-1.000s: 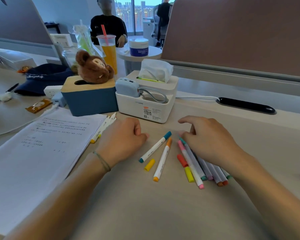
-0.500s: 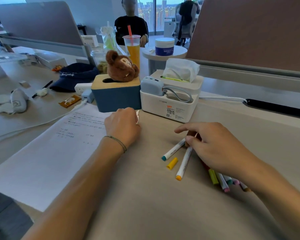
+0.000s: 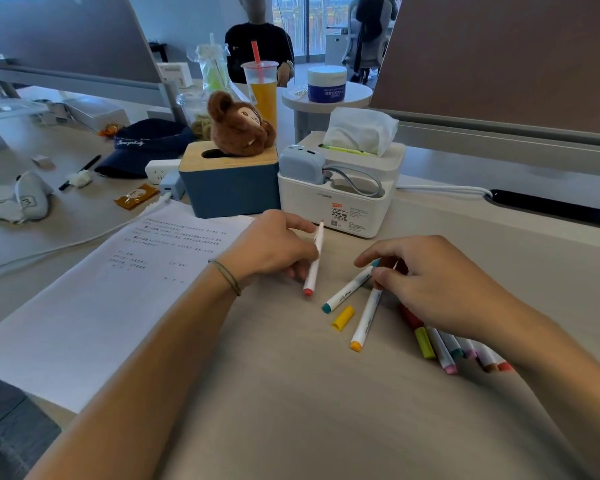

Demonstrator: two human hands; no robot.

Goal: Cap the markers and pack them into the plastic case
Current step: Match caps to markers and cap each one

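Observation:
My left hand (image 3: 272,245) grips a white marker with a red end (image 3: 313,268), its bare tip pointing up toward the tissue box. My right hand (image 3: 430,282) rests over the marker pile, fingers curled on the top ends of a teal-ended marker (image 3: 347,291) and an orange-ended marker (image 3: 366,318). A loose yellow cap (image 3: 343,318) lies between those two. Several more markers (image 3: 458,348) and a yellow-green cap (image 3: 424,342) stick out from under my right wrist. No plastic case shows.
A printed sheet (image 3: 118,289) lies left of my left hand. Behind stand a blue tissue box (image 3: 229,188) with a plush toy (image 3: 239,124), a white tissue organiser (image 3: 340,199), a drink cup (image 3: 262,88). A person sits across.
My left hand has picked the red-ended marker off the desk and drawn it back beside the paper. My right hand has shifted to the teal and orange markers. The view has turned left.

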